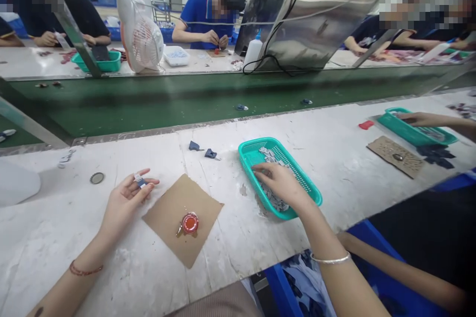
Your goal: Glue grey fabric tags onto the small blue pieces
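Near the left of the table, my left hand [130, 195] holds a small blue and white piece [140, 180] between thumb and fingers. My right hand [277, 181] reaches into a green perforated basket [243, 151], its fingers over a pile of small grey pieces [277, 200]; whether it grips one is hidden. Between my hands lies a brown cardboard square [174, 203], and on it a round cap with red liquid [190, 223] and some brownish smears. Two dark blue pieces [194, 146] [210, 153] lie behind the cardboard.
A metal cap [97, 178] and a white container [17, 183] are at the left. A co-worker's hand reaches into another green basket [405, 131] beside a speckled board [394, 156]. Blue bins [277, 290] stand below the table edge. Across the green belt [167, 99], people work.
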Action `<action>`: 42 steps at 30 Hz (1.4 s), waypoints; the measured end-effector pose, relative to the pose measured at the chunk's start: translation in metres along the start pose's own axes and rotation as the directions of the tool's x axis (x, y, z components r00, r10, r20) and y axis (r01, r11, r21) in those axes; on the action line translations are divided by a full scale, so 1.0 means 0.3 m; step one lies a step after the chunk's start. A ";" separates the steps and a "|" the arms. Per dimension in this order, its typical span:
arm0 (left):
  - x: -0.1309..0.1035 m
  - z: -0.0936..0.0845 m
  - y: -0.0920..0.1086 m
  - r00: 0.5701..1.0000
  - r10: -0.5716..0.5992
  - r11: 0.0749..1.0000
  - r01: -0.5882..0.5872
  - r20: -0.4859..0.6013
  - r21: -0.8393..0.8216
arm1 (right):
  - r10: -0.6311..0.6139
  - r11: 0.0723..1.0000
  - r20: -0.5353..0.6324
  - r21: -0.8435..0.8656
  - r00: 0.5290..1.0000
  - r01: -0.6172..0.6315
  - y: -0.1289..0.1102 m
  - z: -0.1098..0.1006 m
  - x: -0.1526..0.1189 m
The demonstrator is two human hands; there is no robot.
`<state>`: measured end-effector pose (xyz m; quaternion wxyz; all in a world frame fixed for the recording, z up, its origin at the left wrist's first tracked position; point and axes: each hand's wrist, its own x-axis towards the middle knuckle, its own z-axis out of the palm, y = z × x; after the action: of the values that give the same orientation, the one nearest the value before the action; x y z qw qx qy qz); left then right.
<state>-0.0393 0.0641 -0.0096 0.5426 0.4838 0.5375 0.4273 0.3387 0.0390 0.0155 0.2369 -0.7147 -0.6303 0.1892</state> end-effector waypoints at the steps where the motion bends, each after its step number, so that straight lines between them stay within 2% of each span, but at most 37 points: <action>1: 0.020 -0.005 0.013 1.000 0.027 0.999 -0.026 -0.015 0.039 | -0.016 1.000 0.007 -0.001 1.000 0.016 0.005 0.004 0.003; 5: 0.163 -0.034 0.065 0.985 0.141 0.954 -0.109 -0.096 0.280 | -0.060 0.998 -0.044 -0.001 0.997 0.060 0.018 0.005 0.000; 7: 0.267 -0.053 0.089 0.976 0.165 0.894 -0.088 -0.140 0.439 | -0.081 0.996 -0.113 0.020 0.990 0.083 0.009 -0.001 -0.026; 9: 0.379 -0.069 0.112 0.961 0.224 0.791 -0.081 -0.164 0.607 | -0.104 0.986 -0.205 0.108 0.973 0.128 -0.021 -0.001 -0.076; 11: 0.487 -0.077 0.129 0.937 0.320 0.638 -0.105 -0.139 0.763 | -0.125 0.951 -0.268 0.243 0.955 0.192 -0.066 0.017 -0.147; 13: 0.577 -0.074 0.138 0.923 0.376 0.501 -0.131 -0.079 0.855 | -0.183 0.913 -0.226 0.323 0.957 0.251 -0.106 0.060 -0.225; 16: 0.669 -0.052 0.139 0.925 0.379 0.399 -0.175 0.012 0.900 | -0.301 0.904 -0.201 0.250 0.932 0.346 -0.121 0.156 -0.315; 19: 0.718 0.000 0.140 0.913 0.401 0.322 -0.220 0.078 0.921 | -0.322 0.924 -0.248 0.130 0.914 0.360 -0.083 0.235 -0.359; 21: 0.743 0.060 0.153 0.895 0.430 0.268 -0.255 0.122 0.929 | -0.334 0.927 -0.280 0.076 0.900 0.367 -0.055 0.260 -0.371; 23: 0.769 0.148 0.175 0.872 0.448 0.221 -0.323 0.198 0.920 | -0.350 0.923 -0.297 0.049 0.888 0.381 -0.038 0.267 -0.376; 25: 0.799 0.262 0.200 0.847 0.435 0.188 -0.417 0.305 0.889 | -0.357 0.921 -0.309 0.043 0.882 0.388 -0.032 0.264 -0.375; 28: 0.840 0.460 0.224 0.807 0.404 0.181 -0.533 0.432 0.826 | -0.357 0.918 -0.316 0.054 0.879 0.393 -0.034 0.261 -0.368; 31: 0.868 0.644 0.221 0.779 0.390 0.213 -0.596 0.492 0.775 | -0.369 0.916 -0.325 0.032 0.871 0.400 -0.032 0.262 -0.359; 34: 0.880 0.769 0.205 0.775 0.375 0.274 -0.617 0.509 0.738 | -0.382 0.913 -0.342 0.004 0.859 0.408 -0.029 0.264 -0.354; 36: 0.883 0.810 0.198 0.794 0.355 0.336 -0.601 0.494 0.725 | -0.376 0.916 -0.327 0.013 0.867 0.402 -0.028 0.265 -0.353; 38: 0.882 0.816 0.198 0.824 0.331 0.415 -0.564 0.459 0.714 | -0.371 0.918 -0.309 0.021 0.876 0.396 -0.030 0.267 -0.355; 42: 0.848 0.748 0.212 0.890 0.290 0.622 -0.455 0.353 0.637 | -0.350 0.923 -0.288 0.056 0.892 0.380 -0.038 0.261 -0.363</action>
<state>0.2025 0.3104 -0.0005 0.2698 0.7979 0.4839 0.2375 0.2702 -0.0600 -0.0449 0.3920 -0.5882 -0.7033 0.0761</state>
